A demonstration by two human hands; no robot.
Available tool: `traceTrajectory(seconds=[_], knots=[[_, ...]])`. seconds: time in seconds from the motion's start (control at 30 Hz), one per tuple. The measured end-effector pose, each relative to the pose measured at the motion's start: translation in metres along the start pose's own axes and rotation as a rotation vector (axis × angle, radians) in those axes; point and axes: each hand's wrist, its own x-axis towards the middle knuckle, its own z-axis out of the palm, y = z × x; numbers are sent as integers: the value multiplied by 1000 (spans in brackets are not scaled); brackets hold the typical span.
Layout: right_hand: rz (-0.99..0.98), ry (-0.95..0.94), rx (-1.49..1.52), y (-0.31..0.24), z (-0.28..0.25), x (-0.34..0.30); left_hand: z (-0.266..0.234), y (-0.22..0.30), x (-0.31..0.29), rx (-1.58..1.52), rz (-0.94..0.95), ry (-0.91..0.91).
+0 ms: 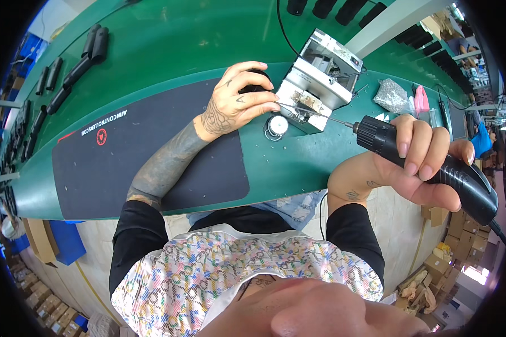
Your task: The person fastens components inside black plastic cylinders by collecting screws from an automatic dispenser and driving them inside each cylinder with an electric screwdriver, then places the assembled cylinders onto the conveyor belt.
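My right hand [421, 151] is wrapped round a black electric screwdriver [376, 135], with a cord running from its rear end. Its long thin bit [343, 121] reaches left across the front of a silver screw feeder [315, 84], and the tip ends at the fingertips of my left hand [239, 101]. Those fingers curl round a black rounded part [255, 80], mostly covered by the hand, so I cannot make out its kind. Just below the left fingertips, a small round silver-and-white container [276, 127] stands beside the feeder.
A dark mat [152, 151] covers much of the green tabletop [298, 163]. Right of the feeder lie a clear bag of small metal pieces [392, 96] and a pink thing [421, 101]. Several black tubes [78, 70] line the far left; a white post [388, 25] rises behind the feeder.
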Motion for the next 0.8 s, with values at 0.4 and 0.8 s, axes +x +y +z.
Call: traceTrajectory(seconds=[0.4,0.8], knots=[[-43,-6,38,-2,-8,-2,6,-2,-1,-11,-4,38],[-15,42,64,2,-6,-1,4,-4,-4,23,34,2]])
